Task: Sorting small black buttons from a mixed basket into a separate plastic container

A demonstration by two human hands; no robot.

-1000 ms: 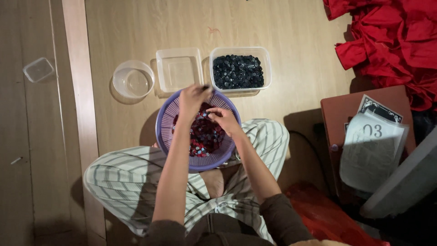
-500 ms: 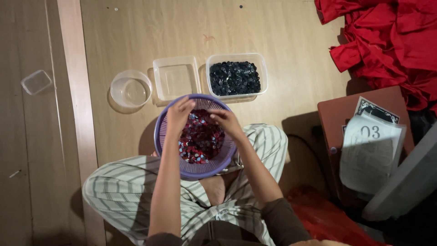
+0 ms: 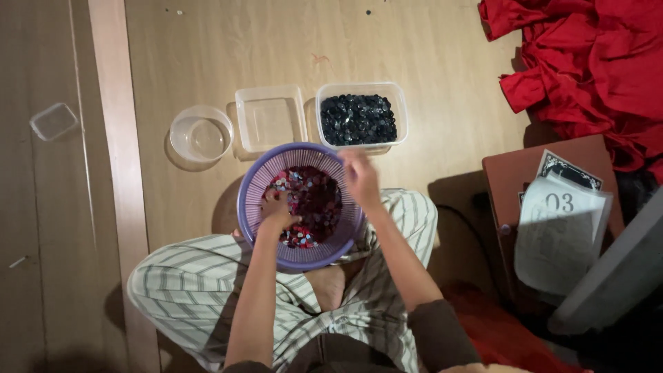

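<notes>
The person sat cross-legged on the wooden floor (image 3: 442, 62), in striped trousers, with a purple basket (image 3: 302, 205) resting on the lap. The basket was full of small round pieces (image 3: 314, 200), mostly dark red, with some pale blue and red ones among them. The left hand (image 3: 277, 211) was down inside the basket, fingers curled into the pieces on its left side; whether it gripped any of them I could not tell. The right hand (image 3: 360, 178) was above the far right rim of the basket, blurred, and I could not tell if it was holding something or not.

Just beyond the basket, three clear containers stood in a row on the floor. The rectangular tub (image 3: 361, 116) on the right was filled with dark blue-black pieces and was nearest to the right hand. An empty square tub (image 3: 271, 117) stood in the middle, and an empty round bowl (image 3: 201, 133) on the left. A small clear lid (image 3: 53, 121) lay well apart, near the left edge of the floor. A heap of red cloth (image 3: 587, 62) lay at the far right corner.
</notes>
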